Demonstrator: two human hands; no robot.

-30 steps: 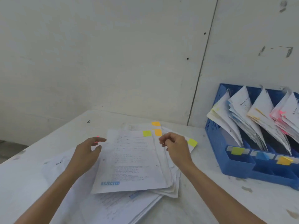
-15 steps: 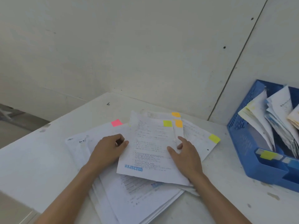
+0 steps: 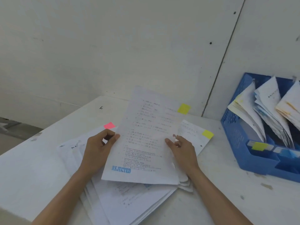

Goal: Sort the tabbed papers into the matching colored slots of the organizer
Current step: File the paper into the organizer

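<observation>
The left hand [image 3: 97,151] and right hand [image 3: 182,151] each pinch an edge of a yellow-tabbed sheet [image 3: 146,135] tilted up over the paper pile [image 3: 129,198] on the bench [image 3: 219,200], near the blue organizer [image 3: 240,140]

Single view, worn on the person's head, wide-angle. It faces forward and down across the table [image 3: 227,200] toward the wall [image 3: 129,46], which fills the upper half. The frame is rolled, so the table's far edge slants. Range is close: both forearms enter from the bottom, with the left hand [image 3: 97,148] and right hand [image 3: 183,151] mid-frame on a sheet [image 3: 146,143]. The organizer [image 3: 240,143] is cut by the right edge. A strip of floor [image 3: 9,127] shows far left.
</observation>
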